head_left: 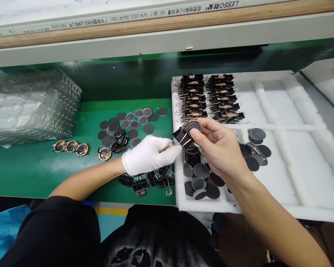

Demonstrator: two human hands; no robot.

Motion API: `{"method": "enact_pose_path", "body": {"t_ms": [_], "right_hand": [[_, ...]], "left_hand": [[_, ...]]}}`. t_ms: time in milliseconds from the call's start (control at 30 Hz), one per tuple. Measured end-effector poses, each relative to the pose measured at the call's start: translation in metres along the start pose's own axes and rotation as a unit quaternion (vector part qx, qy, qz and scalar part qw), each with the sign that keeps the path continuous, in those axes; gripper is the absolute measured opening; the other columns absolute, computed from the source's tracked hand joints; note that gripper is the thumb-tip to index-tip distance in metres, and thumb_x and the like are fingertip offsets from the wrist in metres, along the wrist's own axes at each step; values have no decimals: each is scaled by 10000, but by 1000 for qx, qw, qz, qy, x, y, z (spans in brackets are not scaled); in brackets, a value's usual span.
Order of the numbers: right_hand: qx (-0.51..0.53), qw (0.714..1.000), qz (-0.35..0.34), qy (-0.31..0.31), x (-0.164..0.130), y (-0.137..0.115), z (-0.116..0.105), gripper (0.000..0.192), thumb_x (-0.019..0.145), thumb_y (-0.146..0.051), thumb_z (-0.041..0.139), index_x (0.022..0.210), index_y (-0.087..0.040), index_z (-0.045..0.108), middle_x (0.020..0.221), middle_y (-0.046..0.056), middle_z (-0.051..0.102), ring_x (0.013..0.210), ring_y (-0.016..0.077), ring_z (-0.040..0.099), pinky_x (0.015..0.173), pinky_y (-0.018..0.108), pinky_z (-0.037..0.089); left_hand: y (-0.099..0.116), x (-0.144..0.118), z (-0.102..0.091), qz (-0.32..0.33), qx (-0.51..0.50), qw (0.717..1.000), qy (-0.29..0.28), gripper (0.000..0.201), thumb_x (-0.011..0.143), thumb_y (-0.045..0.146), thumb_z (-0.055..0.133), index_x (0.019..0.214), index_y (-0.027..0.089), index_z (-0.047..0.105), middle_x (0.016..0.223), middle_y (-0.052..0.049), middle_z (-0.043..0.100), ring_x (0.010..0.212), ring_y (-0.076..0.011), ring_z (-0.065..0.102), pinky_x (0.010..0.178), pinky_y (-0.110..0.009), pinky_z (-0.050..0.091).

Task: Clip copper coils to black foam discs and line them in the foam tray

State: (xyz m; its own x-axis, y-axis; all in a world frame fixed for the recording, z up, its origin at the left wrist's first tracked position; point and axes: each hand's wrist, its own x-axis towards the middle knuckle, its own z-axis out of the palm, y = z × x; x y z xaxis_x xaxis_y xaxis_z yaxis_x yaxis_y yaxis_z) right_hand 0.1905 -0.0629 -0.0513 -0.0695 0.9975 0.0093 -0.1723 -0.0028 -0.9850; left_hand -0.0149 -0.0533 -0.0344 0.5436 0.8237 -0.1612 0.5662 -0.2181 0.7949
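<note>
My left hand (147, 154), in a white glove, is closed on the wire handles of a black binder clip (183, 138). My bare right hand (221, 146) pinches a round, copper-edged watch case with a dark disc (193, 127) on its face, thumb on the disc. The clip's jaws meet the case's edge; whether they grip it fully I cannot tell. Below my left hand lie several loose binder clips (140, 184). Left of it, one gold-rimmed watch case (104, 153) rests on the green table (39, 174), near more black clips (120, 142).
A white foam tray (278, 167) at right holds two columns of clipped cases (226, 98), plus dark discs (201, 171) in its near compartments. More discs (130, 116) lie on the table. Three watch cases (71, 146) sit left, beside stacked clear plastic trays (30, 107). A ledge (167, 35) spans the back.
</note>
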Motion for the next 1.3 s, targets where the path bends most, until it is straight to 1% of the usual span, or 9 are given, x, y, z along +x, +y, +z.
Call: {"method": "enact_pose_path", "body": {"t_ms": [167, 267, 333, 433, 500, 600, 800, 1100, 1300], "right_hand": [[26, 999, 15, 11, -1, 1, 4, 221, 881, -368, 844, 1073, -281, 779, 1007, 6, 741, 1010, 185, 706, 980, 340, 570], [105, 991, 73, 36, 0, -2, 4, 262, 799, -379, 907, 1013, -282, 793, 1000, -3, 740, 952, 174, 697, 909, 322, 596], [182, 974, 121, 55, 3, -6, 2, 273, 740, -381, 944, 943, -283, 791, 991, -18, 732, 911, 158, 681, 828, 296, 609], [289, 939, 162, 88, 7, -12, -4, 288, 684, -350, 976, 858, -277, 758, 925, -50, 701, 855, 133, 655, 758, 272, 612], [337, 923, 159, 93, 9, -14, -7, 299, 681, -344, 977, 807, -262, 719, 849, -59, 655, 787, 107, 623, 709, 239, 596], [349, 924, 145, 67, 10, -15, -8, 245, 774, -359, 915, 790, -264, 690, 808, -44, 596, 730, 95, 574, 626, 207, 547], [245, 958, 148, 12, 7, -14, -6, 161, 925, -411, 736, 801, -322, 686, 841, 17, 583, 751, 181, 564, 616, 309, 535], [240, 953, 186, -7, 3, -20, -1, 76, 843, -338, 770, 849, -278, 725, 907, 17, 580, 716, 142, 550, 572, 244, 545], [208, 964, 163, -24, 0, -16, 1, 210, 796, -404, 857, 853, -263, 712, 872, -6, 594, 722, 130, 590, 580, 221, 564]], "left_hand": [[-1, 4, -6, -1, 19, 999, -44, 471, 991, 519, 453, 654, 190, 421, 595, 56, 408, 571, -83, 369, 561, -257, 295], [3, 4, -35, 71, 109, 984, -122, 480, 1031, 542, 362, 741, 196, 525, 645, 34, 497, 590, -105, 430, 608, -271, 321], [5, -1, -65, 77, 205, 972, -88, 509, 1037, 555, 338, 727, 198, 525, 646, 23, 493, 590, -116, 423, 626, -284, 308], [-1, -14, -108, -49, 358, 932, 31, 547, 1017, 599, 368, 662, 201, 492, 591, 16, 450, 555, -128, 386, 606, -291, 264], [-11, -23, -123, -140, 419, 897, 5, 588, 990, 664, 378, 646, 205, 510, 573, 6, 479, 531, -138, 393, 584, -292, 242], [-27, -31, -117, -200, 450, 867, -78, 640, 948, 748, 385, 656, 208, 566, 609, -19, 572, 540, -155, 454, 568, -291, 234], [-34, -29, -84, -158, 557, 813, -66, 447, 993, 449, 414, 731, 188, 664, 662, -79, 632, 664, -215, 620, 585, -300, 204], [-27, -21, -90, -189, 543, 812, -97, 606, 974, 662, 397, 722, 182, 669, 655, -87, 638, 645, -225, 630, 592, -280, 253], [-20, -27, -95, -174, 562, 807, -58, 456, 979, 486, 427, 702, 202, 651, 642, -64, 625, 602, -202, 583, 587, -286, 224]]}}
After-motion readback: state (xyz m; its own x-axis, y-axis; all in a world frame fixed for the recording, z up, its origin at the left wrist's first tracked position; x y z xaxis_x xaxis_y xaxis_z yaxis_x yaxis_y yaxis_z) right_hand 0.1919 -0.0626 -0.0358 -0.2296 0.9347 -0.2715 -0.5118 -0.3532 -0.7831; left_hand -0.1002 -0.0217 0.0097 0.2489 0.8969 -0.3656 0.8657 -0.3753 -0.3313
